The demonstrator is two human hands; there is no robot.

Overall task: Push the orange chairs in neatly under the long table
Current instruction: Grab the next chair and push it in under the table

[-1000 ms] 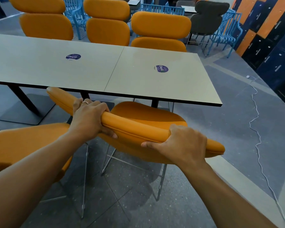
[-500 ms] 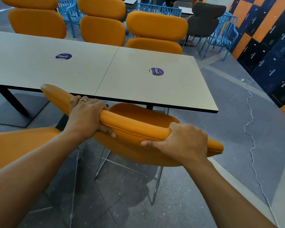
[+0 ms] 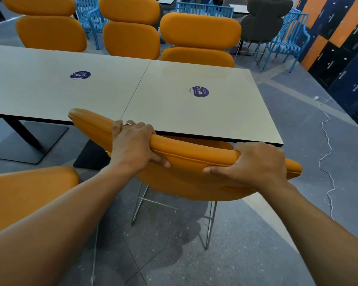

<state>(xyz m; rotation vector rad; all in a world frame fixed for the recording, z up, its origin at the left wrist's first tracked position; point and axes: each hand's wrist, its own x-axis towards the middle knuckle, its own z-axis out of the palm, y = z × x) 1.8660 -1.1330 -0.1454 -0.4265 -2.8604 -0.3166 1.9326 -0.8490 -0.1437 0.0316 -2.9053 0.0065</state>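
Note:
An orange chair (image 3: 194, 155) with thin metal legs stands at the near edge of the long pale table (image 3: 174, 112), turned at a slant to it. Its seat is almost wholly under the tabletop and its padded top rail overlaps the table edge at the left end. My left hand (image 3: 132, 147) grips the rail near its left part, fingers curled over the top. My right hand (image 3: 256, 164) grips the rail near its right end. A second orange chair (image 3: 25, 193) sits at the lower left, partly behind my left forearm.
Three orange chairs (image 3: 196, 36) line the far side of the table. Black table legs with flat bases (image 3: 29, 141) stand under it. Blue slatted chairs (image 3: 285, 36), a dark chair, lockers at right and a white cable (image 3: 327, 153) on the grey floor.
Both hands have pushed the chair forward: its seat, mostly exposed a second ago, is now nearly hidden under the tabletop, and the rail reaches the table edge.

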